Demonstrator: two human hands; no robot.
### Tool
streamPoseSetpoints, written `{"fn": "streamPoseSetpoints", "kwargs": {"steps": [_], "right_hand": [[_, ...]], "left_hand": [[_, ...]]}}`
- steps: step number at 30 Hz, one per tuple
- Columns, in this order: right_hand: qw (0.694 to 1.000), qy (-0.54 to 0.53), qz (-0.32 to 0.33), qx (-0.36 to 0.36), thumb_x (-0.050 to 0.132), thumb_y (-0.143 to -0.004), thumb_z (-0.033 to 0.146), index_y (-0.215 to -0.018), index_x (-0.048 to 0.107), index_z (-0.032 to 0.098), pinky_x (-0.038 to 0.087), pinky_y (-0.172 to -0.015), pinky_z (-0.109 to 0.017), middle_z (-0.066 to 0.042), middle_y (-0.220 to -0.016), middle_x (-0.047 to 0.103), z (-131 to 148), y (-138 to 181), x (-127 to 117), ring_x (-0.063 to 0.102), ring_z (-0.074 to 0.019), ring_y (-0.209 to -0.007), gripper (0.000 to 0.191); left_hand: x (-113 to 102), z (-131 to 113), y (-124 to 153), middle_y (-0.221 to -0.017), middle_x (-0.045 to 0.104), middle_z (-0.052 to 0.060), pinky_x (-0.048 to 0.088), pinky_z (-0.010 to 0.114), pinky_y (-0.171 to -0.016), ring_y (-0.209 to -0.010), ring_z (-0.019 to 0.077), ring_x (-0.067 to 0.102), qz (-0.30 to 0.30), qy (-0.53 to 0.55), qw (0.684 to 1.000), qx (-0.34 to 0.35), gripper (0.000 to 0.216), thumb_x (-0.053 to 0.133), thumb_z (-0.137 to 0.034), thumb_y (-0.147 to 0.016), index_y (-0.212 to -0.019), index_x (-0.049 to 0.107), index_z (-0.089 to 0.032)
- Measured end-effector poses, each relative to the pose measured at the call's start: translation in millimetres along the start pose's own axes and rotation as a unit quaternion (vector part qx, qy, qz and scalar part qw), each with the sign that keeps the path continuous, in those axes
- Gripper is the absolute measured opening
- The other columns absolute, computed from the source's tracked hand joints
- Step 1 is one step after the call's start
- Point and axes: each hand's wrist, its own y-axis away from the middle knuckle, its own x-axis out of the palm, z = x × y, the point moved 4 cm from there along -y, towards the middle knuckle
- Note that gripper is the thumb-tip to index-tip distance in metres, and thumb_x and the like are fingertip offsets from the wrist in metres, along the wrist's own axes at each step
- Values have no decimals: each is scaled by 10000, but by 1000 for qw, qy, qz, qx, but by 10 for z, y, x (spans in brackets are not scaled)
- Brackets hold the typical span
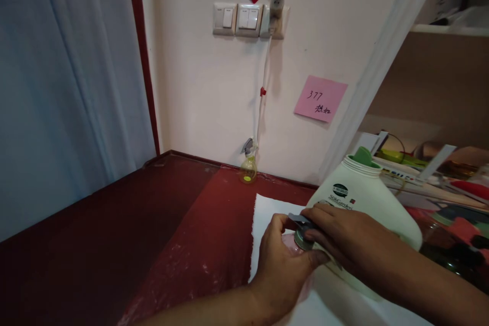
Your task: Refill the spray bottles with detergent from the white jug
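Small clear bottle (pixel 292 240) sits on the white sheet (pixel 267 214) on the red tabletop (pixel 183 234), the left hand (pixel 280 260) wrapped around its body. The right hand (pixel 344 234) pinches the grey spray cap (pixel 301 229) at its neck; whether the cap is fully seated cannot be told. Its contents are hidden. Just behind stands a big white jug (pixel 362 193) with a green spout, contents unseen.

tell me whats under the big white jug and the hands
A white sheet lies on the dark red table, under the big white jug. Left hand and right hand cover most of a small bottle; its contents stay hidden.
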Motion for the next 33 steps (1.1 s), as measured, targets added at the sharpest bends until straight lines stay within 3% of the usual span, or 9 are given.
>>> {"fn": "streamPoseSetpoints", "kwargs": {"steps": [3,8,13,20,25,30,33], "right_hand": [[1000,-4,3,-7,389,-1007,239,-959,555,237,517,-713,-433,-55,-961,668,-4,0,2,665,-257,-809,172],[1000,-14,-8,-17,407,-1007,229,-1015,583,233,497,-691,-394,-46,-939,667,-15,2,-6,663,-250,-802,176],[999,-17,-37,-15,479,-986,195,-1056,616,226,455,-690,-333,-36,-946,686,-2,12,-11,669,-226,-825,158],[999,-4,-38,18,578,-927,155,-914,623,214,347,-624,-288,-15,-894,702,85,-53,-61,677,-207,-792,75],[999,3,-45,29,628,-898,163,-896,632,207,304,-608,-288,-24,-902,720,88,-83,-73,692,-220,-800,44],[998,5,-60,11,632,-897,161,-899,626,203,304,-601,-285,-21,-902,719,81,-67,-76,689,-209,-786,42],[998,16,-64,15,649,-889,165,-894,633,205,327,-603,-286,-19,-893,720,86,-74,-92,695,-213,-781,43]], "left_hand": [[-22,-13,-29,-941,669,25,467,329,-844,-931,220,604,-15,-39,999,-4,388,866,-225,-630,-923,615,-183],[-73,-22,-18,-987,664,52,440,362,-903,-985,244,587,26,-104,994,36,201,747,-278,-769,-919,657,-180],[-116,-26,-28,-1054,659,81,429,371,-948,-1033,248,579,88,-156,980,84,284,517,-402,-944,-1021,675,-178],[-62,16,-152,-973,696,58,475,308,-838,-945,236,612,85,-126,988,37,383,786,-326,-710,-1016,620,-169],[-43,27,-196,-945,685,58,484,314,-822,-914,227,605,108,-60,992,29,341,744,-344,-742,-1004,643,-150],[-115,4,-190,-1020,712,74,456,314,-862,-979,244,613,131,-115,981,90,338,690,-383,-813,-1059,662,-153],[-141,64,-185,-1043,712,77,461,315,-875,-988,246,626,128,-125,980,88,355,664,-421,-841,-1082,651,-160]]}}
